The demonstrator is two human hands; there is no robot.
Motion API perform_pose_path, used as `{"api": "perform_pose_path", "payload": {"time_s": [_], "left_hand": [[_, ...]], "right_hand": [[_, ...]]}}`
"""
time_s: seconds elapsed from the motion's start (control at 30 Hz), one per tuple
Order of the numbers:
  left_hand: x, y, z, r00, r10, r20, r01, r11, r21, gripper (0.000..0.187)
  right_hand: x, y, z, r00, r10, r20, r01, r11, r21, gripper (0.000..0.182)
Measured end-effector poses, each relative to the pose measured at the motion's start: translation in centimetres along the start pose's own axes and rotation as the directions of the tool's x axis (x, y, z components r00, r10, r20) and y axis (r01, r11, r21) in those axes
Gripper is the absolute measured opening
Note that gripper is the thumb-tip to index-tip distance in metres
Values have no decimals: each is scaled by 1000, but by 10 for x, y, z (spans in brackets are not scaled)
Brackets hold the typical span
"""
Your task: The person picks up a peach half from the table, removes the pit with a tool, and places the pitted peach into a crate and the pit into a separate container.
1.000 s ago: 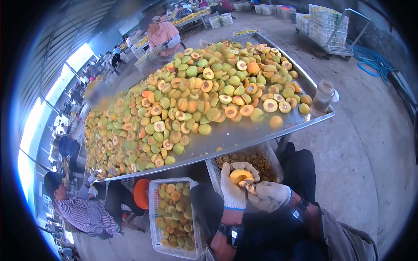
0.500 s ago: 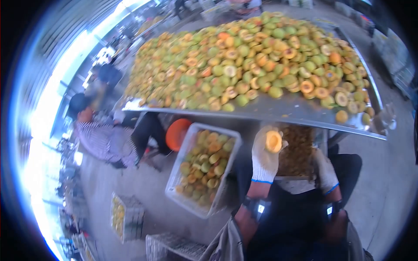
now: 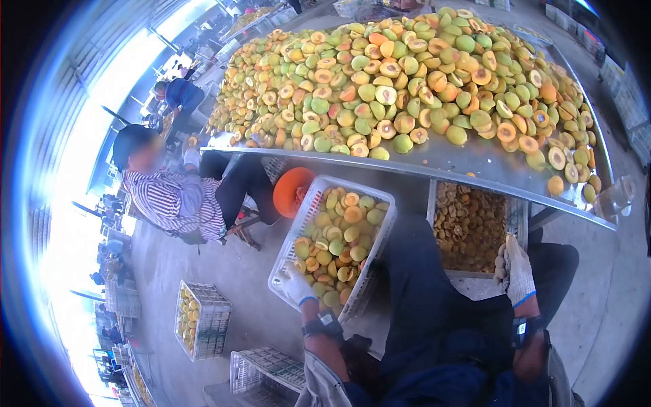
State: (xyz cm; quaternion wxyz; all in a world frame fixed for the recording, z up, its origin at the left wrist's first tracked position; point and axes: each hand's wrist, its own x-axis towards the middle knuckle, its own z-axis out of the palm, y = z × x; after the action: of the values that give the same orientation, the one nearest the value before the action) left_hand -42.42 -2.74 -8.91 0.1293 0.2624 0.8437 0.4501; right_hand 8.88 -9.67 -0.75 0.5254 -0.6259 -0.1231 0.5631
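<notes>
My left hand [image 3: 296, 283], in a white knitted glove, is at the near left rim of a white plastic crate [image 3: 385, 237]. Its fingers reach over the halved fruit, peach or apricot by their look [image 3: 337, 234], and no fruit shows in it. My right hand [image 3: 518, 273], gloved in white with a blue cuff edge, is by my right knee. Its fingers are curled in, and what they hold, if anything, is hidden. Just beyond it, a crate [image 3: 432, 203] contains brown pieces that look like fruit pits [image 3: 470, 220].
A metal table [image 3: 468, 163] heaped with halved fruit [image 3: 407, 88] spans the front. An orange bucket [image 3: 288, 193] stands beside the fruit crate. A seated person in a striped shirt [image 3: 176, 203] is to the left. More crates [image 3: 213, 322] stand on the floor, one [image 3: 271, 370] near my left side.
My left hand has moved left and down from above the pit crate to the fruit crate. The fruit half it held is no longer in it. My right hand stays by my knee.
</notes>
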Motion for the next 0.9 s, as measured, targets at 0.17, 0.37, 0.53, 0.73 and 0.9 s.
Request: {"api": "perform_pose_path", "payload": {"time_s": [0.17,0.37,0.53,0.73,0.9], "left_hand": [[-14,9,12,984,132,-116,-137,990,-40,48],[-118,166,75,904,387,183,-293,871,-395,32],[-221,269,139,545,701,460,-327,683,-653,22],[-264,334,268,333,800,499,-673,572,-468,39],[-269,369,354,320,871,373,-796,461,-393,48]], "right_hand": [[3,7,-2,996,-32,80,34,999,-25,42],[-10,-9,3,994,-33,100,47,989,-143,41],[-10,-17,-5,992,43,121,-25,988,-150,42],[-9,-23,-16,989,67,129,-49,990,-136,40],[-8,-20,-23,989,65,133,-47,990,-134,37]]}}
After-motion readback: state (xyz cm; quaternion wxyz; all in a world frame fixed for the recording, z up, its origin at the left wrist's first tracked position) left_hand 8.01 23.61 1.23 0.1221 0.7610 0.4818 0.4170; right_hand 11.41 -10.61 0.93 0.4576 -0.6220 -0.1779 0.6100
